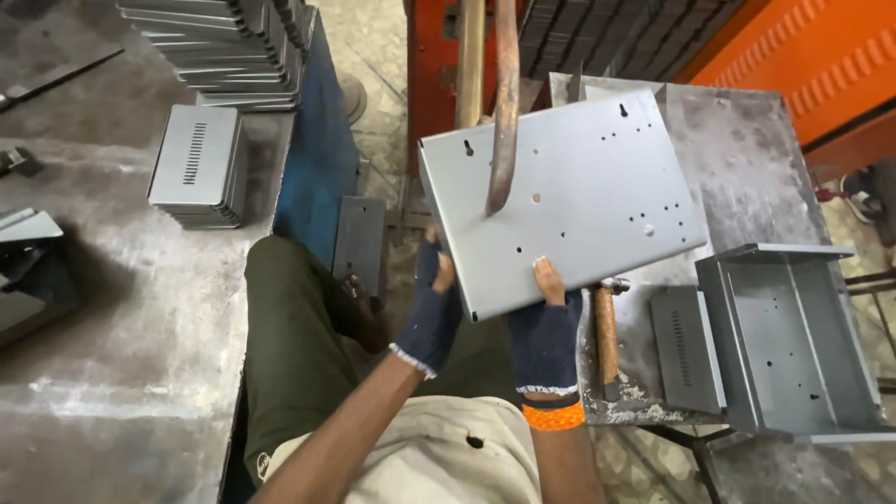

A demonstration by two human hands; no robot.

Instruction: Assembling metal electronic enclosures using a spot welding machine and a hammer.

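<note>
Both gloved hands clamp the near edge of the grey sheet-metal panel (569, 201): your left hand (431, 313) wraps the near-left corner, thumb on top, fingers underneath; your right hand (546, 327) pinches the near edge the same way, thumb tip on the face. Dark fingerless gloves, orange band on the right wrist.

Panel sits tilted, near edge off the bench, far part over the steel workbench (747, 159). Punched holes and two keyhole slots show on its face. Curved rusty rod (502, 112) comes down from above and its tip meets the panel near the middle; actual contact hard to tell.

Step in hand, as a judgement: you are positioning the panel under that rod tip. Next move calls for a steady two-hand hold and lining the right hole up with the tip, keeping thumbs away from it.

Just right of your hand, a wooden-handled hammer (607, 341) lies on the bench. Beyond it a slotted plate (686, 350), then an open grey box (793, 345). Far left, stacked slotted covers (198, 166) on the floor.
</note>
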